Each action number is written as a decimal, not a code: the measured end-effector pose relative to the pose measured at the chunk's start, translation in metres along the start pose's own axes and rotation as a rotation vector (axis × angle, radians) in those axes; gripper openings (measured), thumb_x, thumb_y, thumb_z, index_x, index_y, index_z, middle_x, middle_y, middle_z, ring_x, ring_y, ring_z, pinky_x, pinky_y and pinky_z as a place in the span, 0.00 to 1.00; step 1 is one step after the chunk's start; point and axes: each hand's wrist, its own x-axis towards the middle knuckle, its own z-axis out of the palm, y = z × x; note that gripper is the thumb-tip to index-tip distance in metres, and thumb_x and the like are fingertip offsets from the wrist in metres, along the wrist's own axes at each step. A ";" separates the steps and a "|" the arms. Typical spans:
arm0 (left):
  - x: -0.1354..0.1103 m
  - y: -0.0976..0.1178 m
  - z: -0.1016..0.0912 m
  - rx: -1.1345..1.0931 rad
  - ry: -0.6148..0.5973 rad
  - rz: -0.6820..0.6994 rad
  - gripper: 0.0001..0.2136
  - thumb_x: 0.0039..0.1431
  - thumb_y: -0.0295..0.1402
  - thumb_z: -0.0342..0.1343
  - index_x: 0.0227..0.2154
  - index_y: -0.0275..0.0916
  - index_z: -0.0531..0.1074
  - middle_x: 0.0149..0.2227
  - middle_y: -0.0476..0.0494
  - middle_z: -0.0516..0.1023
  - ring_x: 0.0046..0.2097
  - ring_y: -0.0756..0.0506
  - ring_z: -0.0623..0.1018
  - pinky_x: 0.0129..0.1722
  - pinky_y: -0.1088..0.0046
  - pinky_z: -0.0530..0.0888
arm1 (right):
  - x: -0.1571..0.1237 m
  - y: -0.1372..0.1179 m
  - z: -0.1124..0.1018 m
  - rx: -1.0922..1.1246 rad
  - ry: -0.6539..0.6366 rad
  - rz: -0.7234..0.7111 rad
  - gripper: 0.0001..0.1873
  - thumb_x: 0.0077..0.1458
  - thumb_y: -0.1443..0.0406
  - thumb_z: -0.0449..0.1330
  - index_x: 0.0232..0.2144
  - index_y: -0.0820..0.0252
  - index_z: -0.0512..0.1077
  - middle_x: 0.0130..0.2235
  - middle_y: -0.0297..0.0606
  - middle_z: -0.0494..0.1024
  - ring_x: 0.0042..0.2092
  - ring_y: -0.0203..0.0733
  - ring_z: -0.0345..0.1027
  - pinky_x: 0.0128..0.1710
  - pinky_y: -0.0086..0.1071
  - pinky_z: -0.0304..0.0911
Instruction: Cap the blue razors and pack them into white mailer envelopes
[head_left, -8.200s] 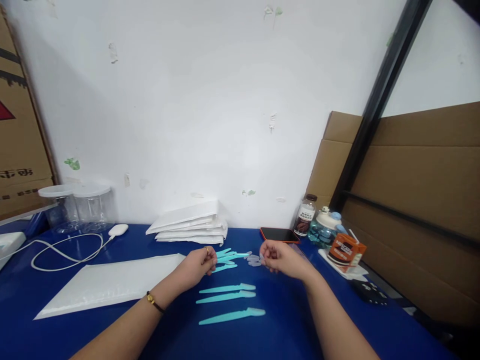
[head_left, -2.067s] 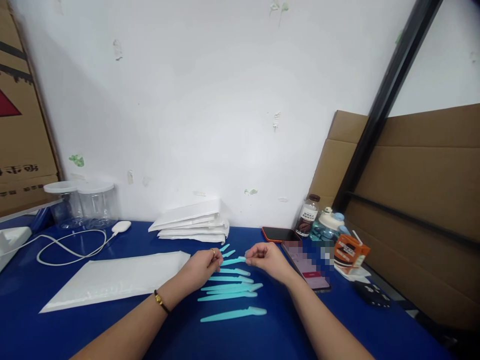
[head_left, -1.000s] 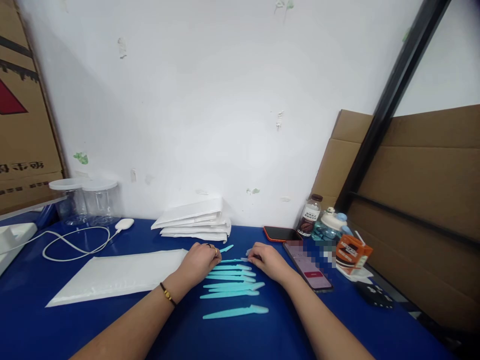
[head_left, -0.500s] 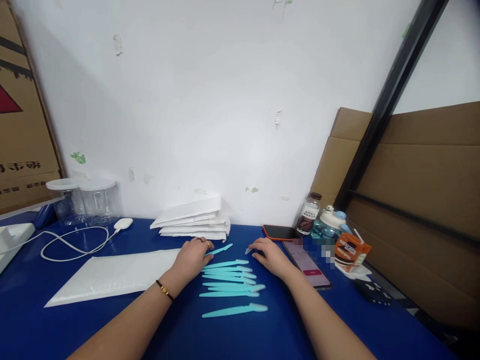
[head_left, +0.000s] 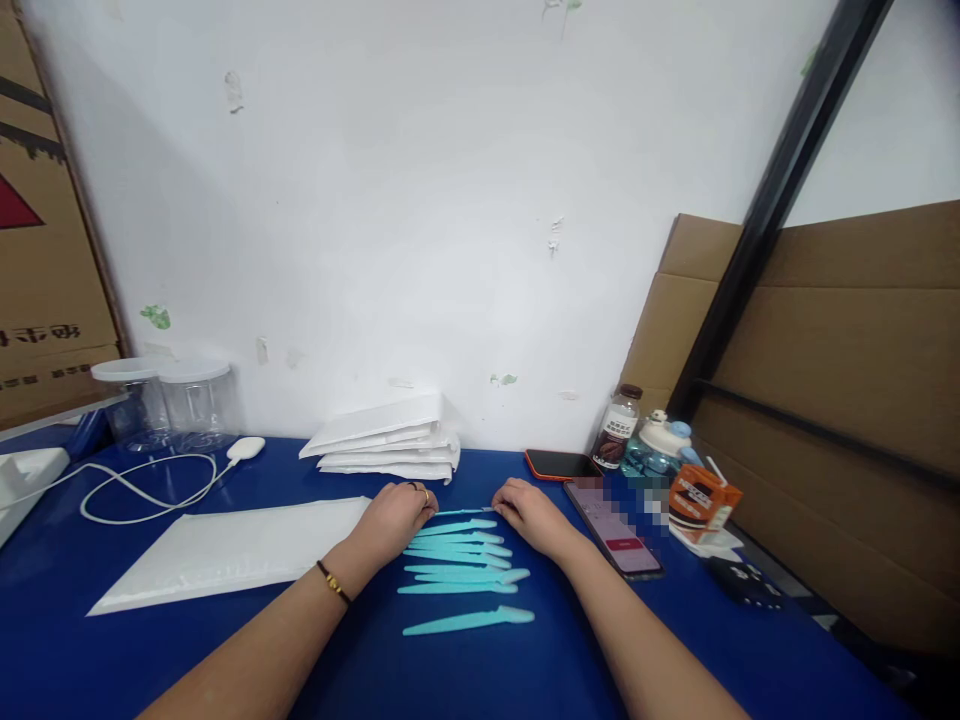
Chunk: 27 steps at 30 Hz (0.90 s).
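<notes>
Several teal plastic razors (head_left: 457,555) lie side by side in a row on the blue table (head_left: 480,670), caps pointing right. One more teal razor (head_left: 465,512) is held level just beyond the row. My left hand (head_left: 397,515), with a ring and a wrist bracelet, pinches its handle end. My right hand (head_left: 529,515) pinches its capped end. Both hands rest low over the far end of the row.
A flat white padded mailer (head_left: 225,555) lies left of the razors, with a stack of mailers (head_left: 386,445) by the wall. Two phones (head_left: 615,525), a bottle (head_left: 615,440), a drink carton (head_left: 697,500), clear jars (head_left: 161,405) and a white cable (head_left: 142,490) stand around.
Since a second ago my left hand has picked up the stray razor lying further back and my right hand has closed on its cap end. The row has grown over the last eight seconds.
</notes>
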 end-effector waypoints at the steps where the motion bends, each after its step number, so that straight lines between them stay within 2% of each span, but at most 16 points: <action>1: 0.000 0.001 0.000 -0.002 -0.001 0.001 0.11 0.58 0.29 0.45 0.31 0.42 0.73 0.35 0.47 0.76 0.38 0.47 0.74 0.39 0.73 0.65 | 0.000 -0.001 0.000 0.004 -0.001 -0.004 0.09 0.57 0.69 0.51 0.32 0.60 0.71 0.34 0.38 0.71 0.38 0.39 0.64 0.39 0.30 0.59; 10: 0.002 0.012 0.004 -0.063 -0.029 0.030 0.12 0.59 0.29 0.44 0.32 0.40 0.74 0.36 0.46 0.76 0.40 0.47 0.73 0.42 0.74 0.66 | 0.002 -0.018 0.005 0.081 -0.026 -0.036 0.10 0.56 0.69 0.52 0.30 0.60 0.73 0.33 0.37 0.72 0.36 0.37 0.66 0.37 0.28 0.60; 12: -0.001 0.014 0.002 -0.088 -0.044 0.017 0.13 0.60 0.33 0.43 0.33 0.41 0.74 0.36 0.45 0.76 0.41 0.46 0.73 0.44 0.73 0.66 | 0.001 -0.020 0.001 0.098 -0.054 -0.013 0.11 0.57 0.67 0.51 0.31 0.60 0.73 0.33 0.38 0.73 0.37 0.38 0.66 0.38 0.29 0.60; 14: -0.007 0.017 -0.002 -0.132 -0.050 0.009 0.15 0.60 0.41 0.44 0.39 0.41 0.73 0.42 0.43 0.74 0.46 0.44 0.71 0.46 0.71 0.65 | -0.003 -0.024 -0.004 0.118 -0.095 0.012 0.12 0.56 0.62 0.53 0.39 0.60 0.73 0.39 0.41 0.74 0.43 0.42 0.66 0.44 0.32 0.59; 15: -0.011 0.019 -0.004 -0.152 -0.058 0.008 0.19 0.57 0.47 0.46 0.44 0.41 0.71 0.45 0.42 0.73 0.48 0.42 0.69 0.47 0.69 0.65 | -0.007 -0.026 -0.007 0.133 -0.135 0.023 0.18 0.54 0.58 0.55 0.46 0.60 0.70 0.45 0.43 0.72 0.48 0.45 0.63 0.48 0.35 0.57; 17: -0.019 0.024 -0.007 -0.169 -0.094 0.028 0.34 0.45 0.56 0.53 0.52 0.40 0.63 0.51 0.39 0.68 0.53 0.38 0.65 0.50 0.66 0.63 | -0.014 -0.031 -0.010 0.169 -0.260 0.026 0.40 0.46 0.51 0.61 0.58 0.58 0.56 0.57 0.47 0.61 0.58 0.51 0.52 0.55 0.41 0.50; 18: -0.023 0.027 -0.009 -0.161 -0.124 0.046 0.41 0.38 0.59 0.56 0.55 0.40 0.61 0.53 0.38 0.65 0.54 0.37 0.63 0.51 0.64 0.62 | -0.018 -0.034 -0.010 0.181 -0.332 0.015 0.49 0.41 0.50 0.63 0.61 0.57 0.48 0.61 0.48 0.54 0.61 0.54 0.45 0.58 0.43 0.46; 20: -0.030 0.035 -0.011 -0.126 -0.176 0.067 0.47 0.29 0.59 0.60 0.55 0.41 0.60 0.54 0.37 0.63 0.55 0.34 0.62 0.52 0.60 0.61 | -0.024 -0.041 -0.008 0.173 -0.432 -0.016 0.59 0.35 0.49 0.66 0.63 0.57 0.40 0.64 0.48 0.44 0.63 0.57 0.36 0.60 0.48 0.37; 23: -0.036 0.048 -0.013 -0.075 -0.219 0.050 0.41 0.32 0.55 0.61 0.51 0.40 0.63 0.51 0.36 0.65 0.53 0.34 0.63 0.51 0.60 0.63 | -0.033 -0.053 -0.002 0.108 -0.433 -0.053 0.56 0.39 0.48 0.64 0.63 0.60 0.42 0.64 0.50 0.43 0.64 0.60 0.32 0.60 0.51 0.34; 25: -0.039 0.058 -0.014 -0.044 -0.225 0.071 0.31 0.41 0.50 0.59 0.48 0.38 0.65 0.48 0.36 0.67 0.51 0.36 0.66 0.49 0.62 0.66 | -0.040 -0.061 0.000 0.061 -0.375 -0.097 0.46 0.47 0.49 0.59 0.62 0.62 0.47 0.63 0.50 0.49 0.63 0.57 0.37 0.60 0.48 0.40; 27: -0.042 0.068 -0.012 0.018 -0.212 0.126 0.19 0.52 0.40 0.53 0.45 0.36 0.66 0.45 0.36 0.69 0.48 0.39 0.69 0.47 0.64 0.67 | -0.050 -0.070 0.001 0.000 -0.272 -0.150 0.33 0.55 0.54 0.54 0.59 0.61 0.53 0.59 0.48 0.57 0.61 0.52 0.46 0.58 0.44 0.47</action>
